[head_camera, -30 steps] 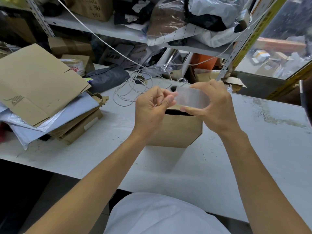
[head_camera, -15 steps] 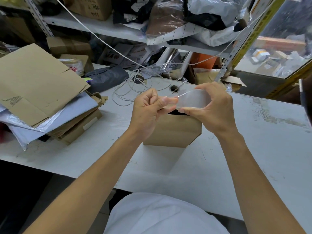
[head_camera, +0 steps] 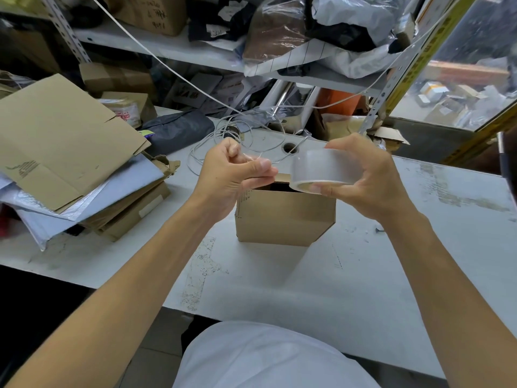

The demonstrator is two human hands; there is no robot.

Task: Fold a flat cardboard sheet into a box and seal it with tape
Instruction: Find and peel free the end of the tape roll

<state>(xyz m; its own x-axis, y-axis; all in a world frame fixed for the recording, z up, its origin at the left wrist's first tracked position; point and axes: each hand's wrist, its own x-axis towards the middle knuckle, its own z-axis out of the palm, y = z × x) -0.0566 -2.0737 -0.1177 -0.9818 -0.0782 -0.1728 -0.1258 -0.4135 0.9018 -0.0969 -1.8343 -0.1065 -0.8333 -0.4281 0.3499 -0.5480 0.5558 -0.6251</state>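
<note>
A small brown cardboard box [head_camera: 282, 217] stands upright on the white table [head_camera: 349, 275], its top open and dark inside. Above its top edge my right hand [head_camera: 372, 180] grips a roll of clear tape [head_camera: 321, 170] between fingers and thumb. My left hand [head_camera: 232, 175] is just left of the roll, fingers curled, thumb and forefinger pinching the thin free end of the tape. Both hands hover over the box without touching it.
A pile of flat cardboard sheets [head_camera: 56, 141] and grey mailer bags [head_camera: 84, 197] lies at the left. White cable loops [head_camera: 223, 135] lie behind the box near a table hole [head_camera: 290, 147]. Cluttered shelves [head_camera: 195, 49] rise at the back.
My hands have drawn slightly apart, the right hand moving the roll to the right and turning it, while the left hand keeps pinching the tape end.
</note>
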